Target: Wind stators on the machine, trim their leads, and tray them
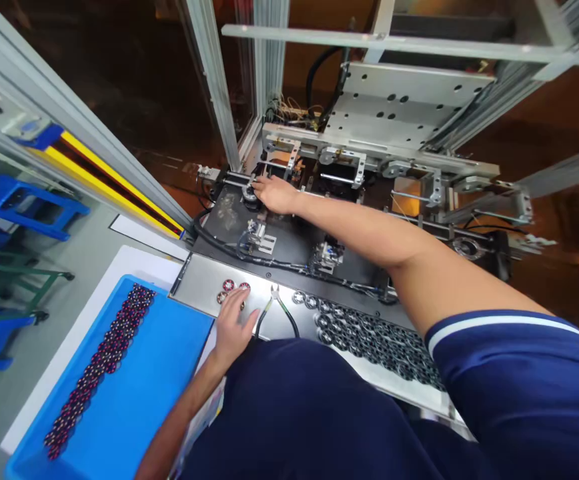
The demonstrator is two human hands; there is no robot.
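My right hand (275,194) reaches across the machine bed to its far left corner. Its fingers bend over a round silver-and-black part (250,193) on a dark round holder; the thumb is hidden. Low on the metal front ledge, my left hand (234,327) has its thumb apart and fingers stretched over a small group of round parts with red-and-black segments (228,285), which look like motor stators. Whether its fingertips touch them is unclear. Beside this hand lie cutting pliers (275,293) with spread dark and green handles.
Many silver-and-black rings (364,333) cover the ledge to the right. A blue tray (164,373) at left holds a long band of red-and-black round parts (104,353). Clamp fixtures (344,167), a black cable (229,253) and a yellow-edged frame post (114,180) surround the bed.
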